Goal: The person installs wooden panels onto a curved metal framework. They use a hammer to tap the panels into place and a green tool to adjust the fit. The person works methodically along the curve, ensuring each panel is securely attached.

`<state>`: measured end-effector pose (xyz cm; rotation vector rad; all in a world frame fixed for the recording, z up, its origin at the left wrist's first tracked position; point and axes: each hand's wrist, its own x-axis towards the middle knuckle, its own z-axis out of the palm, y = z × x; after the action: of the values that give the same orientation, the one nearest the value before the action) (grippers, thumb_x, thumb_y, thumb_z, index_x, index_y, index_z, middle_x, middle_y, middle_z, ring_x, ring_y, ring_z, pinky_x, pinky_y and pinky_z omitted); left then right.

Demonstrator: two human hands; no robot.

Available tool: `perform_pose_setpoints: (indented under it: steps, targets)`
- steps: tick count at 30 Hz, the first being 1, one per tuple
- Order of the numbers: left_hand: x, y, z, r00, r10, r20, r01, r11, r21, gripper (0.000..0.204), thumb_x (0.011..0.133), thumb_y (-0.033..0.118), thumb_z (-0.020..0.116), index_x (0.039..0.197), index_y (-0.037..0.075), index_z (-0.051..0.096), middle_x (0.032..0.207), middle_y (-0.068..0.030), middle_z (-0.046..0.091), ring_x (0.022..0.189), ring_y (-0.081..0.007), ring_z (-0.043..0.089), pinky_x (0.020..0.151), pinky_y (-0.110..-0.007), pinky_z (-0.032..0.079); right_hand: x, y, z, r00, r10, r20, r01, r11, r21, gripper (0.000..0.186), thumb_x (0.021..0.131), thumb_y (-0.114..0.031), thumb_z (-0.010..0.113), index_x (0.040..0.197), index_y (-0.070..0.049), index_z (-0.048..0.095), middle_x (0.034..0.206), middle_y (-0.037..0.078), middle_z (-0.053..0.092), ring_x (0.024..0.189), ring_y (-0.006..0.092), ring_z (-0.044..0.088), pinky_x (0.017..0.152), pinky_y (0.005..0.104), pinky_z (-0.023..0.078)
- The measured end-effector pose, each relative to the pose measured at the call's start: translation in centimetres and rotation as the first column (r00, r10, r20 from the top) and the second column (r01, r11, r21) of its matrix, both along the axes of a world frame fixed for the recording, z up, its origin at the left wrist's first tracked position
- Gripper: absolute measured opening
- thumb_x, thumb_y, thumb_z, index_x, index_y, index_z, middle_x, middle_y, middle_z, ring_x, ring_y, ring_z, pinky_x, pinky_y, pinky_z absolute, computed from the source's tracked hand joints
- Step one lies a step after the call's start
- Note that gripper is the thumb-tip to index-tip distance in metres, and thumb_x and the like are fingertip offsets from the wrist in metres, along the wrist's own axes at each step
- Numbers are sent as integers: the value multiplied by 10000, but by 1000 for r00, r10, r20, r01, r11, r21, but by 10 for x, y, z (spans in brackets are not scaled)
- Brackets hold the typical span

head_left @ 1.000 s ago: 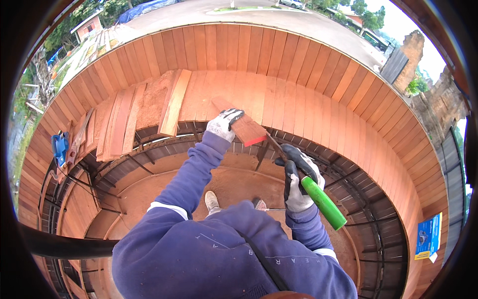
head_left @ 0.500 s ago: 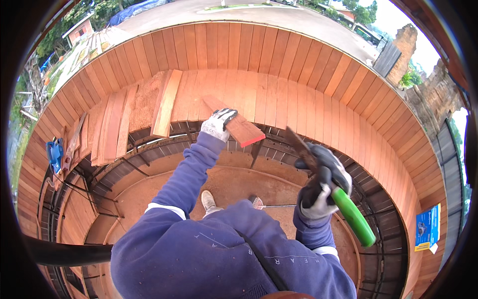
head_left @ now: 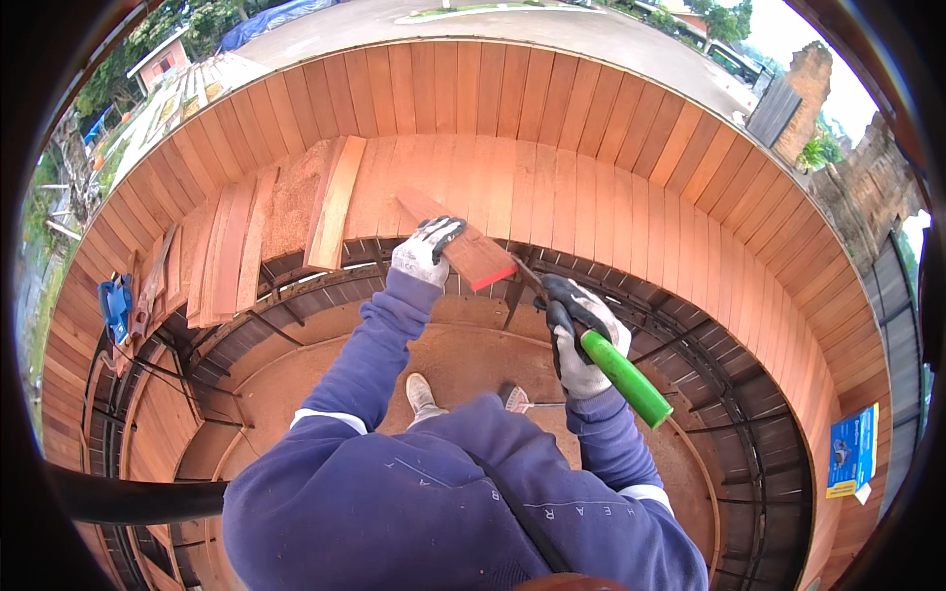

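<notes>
- Curved timber seating, with an upright plank backrest (head_left: 434, 89) behind a slatted seat (head_left: 591, 207), rings the person outdoors.
- Left gloved hand (head_left: 427, 250): fingers curled over the near side of a short red-ended board (head_left: 480, 258), clasping it; the thumb's hold underneath is hidden.
- That board lies slantwise on the seat, its red end jutting past the inner edge, toward the right hand.
- Right gloved hand (head_left: 583, 330): fingers wrapped around a green-handled tool (head_left: 628, 379) near where handle and blade meet. The narrow, dark blade points up at the board's red end; whether they touch cannot be told.
- Left of the board, a paler plank (head_left: 336, 202) lies across the seat, beside scattered sawdust (head_left: 301, 192).
- Farther left, several loose boards (head_left: 232, 251) rest side by side, then a blue power tool (head_left: 116, 307).
- Far right, a blue box (head_left: 853, 448) sits on the seating.
- Below, one pale shoe (head_left: 420, 392) stands on the brown floor (head_left: 473, 350).
- Beyond the backrest, grey pavement (head_left: 532, 28) and a blue tarp (head_left: 271, 22).
</notes>
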<state>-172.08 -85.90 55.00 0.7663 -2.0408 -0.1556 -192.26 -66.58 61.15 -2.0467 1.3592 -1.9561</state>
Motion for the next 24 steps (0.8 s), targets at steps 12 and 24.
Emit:
perform_pose_setpoints:
  steps: [12, 24]
  targets:
    - [56, 5, -24, 997, -67, -48, 68, 997, 22, 326, 800, 58, 623, 1121, 87, 665, 1179, -91, 667, 1177, -269, 597, 1075, -401, 424, 7, -13, -15, 746, 377, 549, -535, 830, 157, 355, 913, -296, 635, 1028, 39, 611, 1040, 218, 685, 950, 279, 681, 835, 391, 547]
    - [47, -8, -19, 992, -19, -123, 21, 1000, 18, 318, 837, 80, 603, 1151, 87, 656, 1182, -103, 664, 1170, -279, 599, 1072, -394, 421, 40, 27, 25, 873, 371, 317, -347, 928, -132, 241, 859, -160, 658, 937, 67, 637, 1010, 262, 676, 943, 376, 682, 825, 438, 544]
